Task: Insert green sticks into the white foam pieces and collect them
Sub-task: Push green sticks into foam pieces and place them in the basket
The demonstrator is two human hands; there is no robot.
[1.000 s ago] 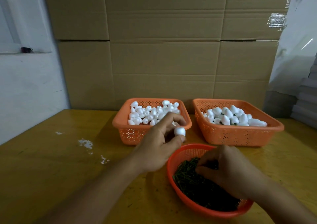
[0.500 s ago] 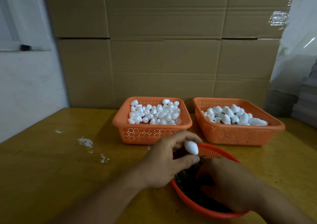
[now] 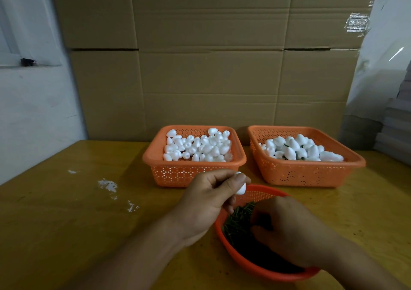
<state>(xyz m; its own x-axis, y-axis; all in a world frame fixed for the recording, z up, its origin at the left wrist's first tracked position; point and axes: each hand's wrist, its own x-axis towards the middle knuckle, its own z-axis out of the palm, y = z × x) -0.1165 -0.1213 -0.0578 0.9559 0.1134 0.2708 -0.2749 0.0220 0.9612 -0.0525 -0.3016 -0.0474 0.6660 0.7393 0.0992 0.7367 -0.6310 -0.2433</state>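
Observation:
My left hand (image 3: 206, 200) pinches one white foam piece (image 3: 241, 188) between thumb and fingers, just above the near-left rim of a round orange basket (image 3: 262, 267). That basket holds a heap of green sticks (image 3: 236, 222). My right hand (image 3: 287, 229) reaches down into the sticks with fingers curled; what it grips is hidden. Behind stand two square orange baskets: the left basket (image 3: 193, 172) full of plain foam pieces, the right basket (image 3: 304, 174) with foam pieces and bits of green showing among them.
A wall of cardboard boxes (image 3: 211, 67) rises right behind the baskets. White foam crumbs (image 3: 109, 185) lie on the yellow table (image 3: 66, 223) to the left. A stack of grey sheets (image 3: 398, 134) stands at the far right.
My left hand carried the foam piece back from the left square basket to the round basket's rim. My right hand kept working among the green sticks.

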